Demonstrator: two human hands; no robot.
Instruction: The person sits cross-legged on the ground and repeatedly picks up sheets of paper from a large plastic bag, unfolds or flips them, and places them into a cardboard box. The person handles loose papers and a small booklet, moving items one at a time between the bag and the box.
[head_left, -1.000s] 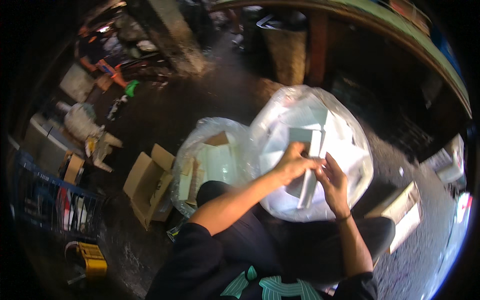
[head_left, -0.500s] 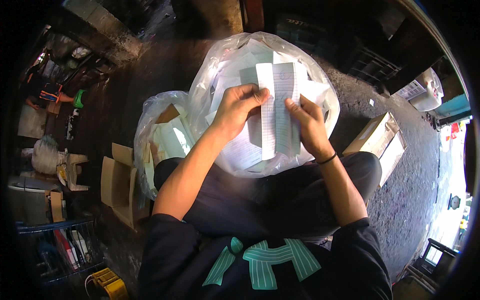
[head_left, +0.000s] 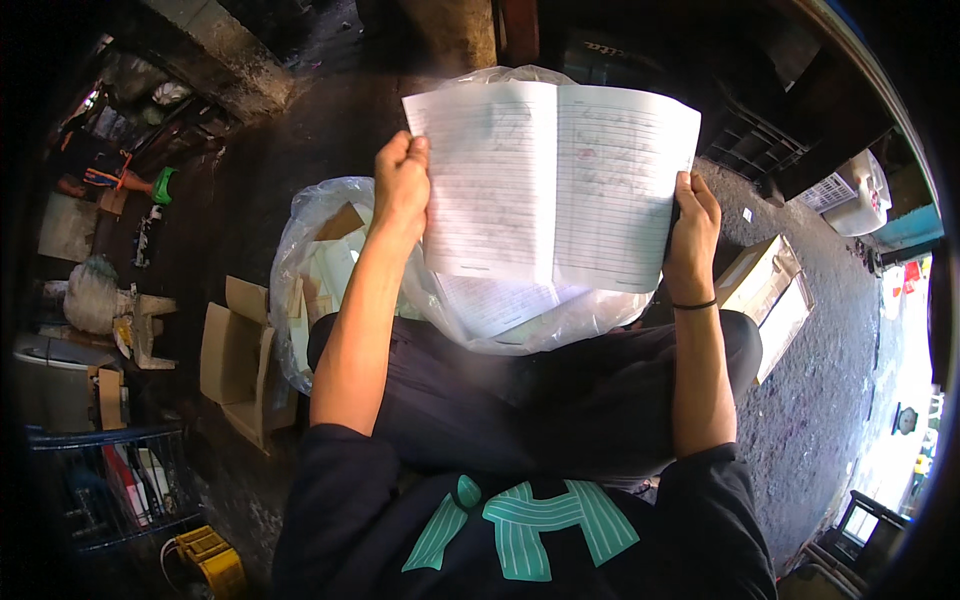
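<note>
We have drawn our left hand [head_left: 402, 190] and right hand [head_left: 692, 235] apart, each grip pinching one edge of white, ruled, centre-creased paper [head_left: 550, 180]. It spans between them, upper centre of the frame, long axis left-to-right.

both hands [head_left: 402, 190] hold lined paper [head_left: 490, 185] spread open above a plastic bag [head_left: 580, 325].

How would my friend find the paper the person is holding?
Find the big clear plastic bag in front of the person's lap. Over it, the left hand and right hand hold lined paper by its opposite edges. Unlike the papers in the bag, it is held up and spread open, with a fold down its middle.
</note>
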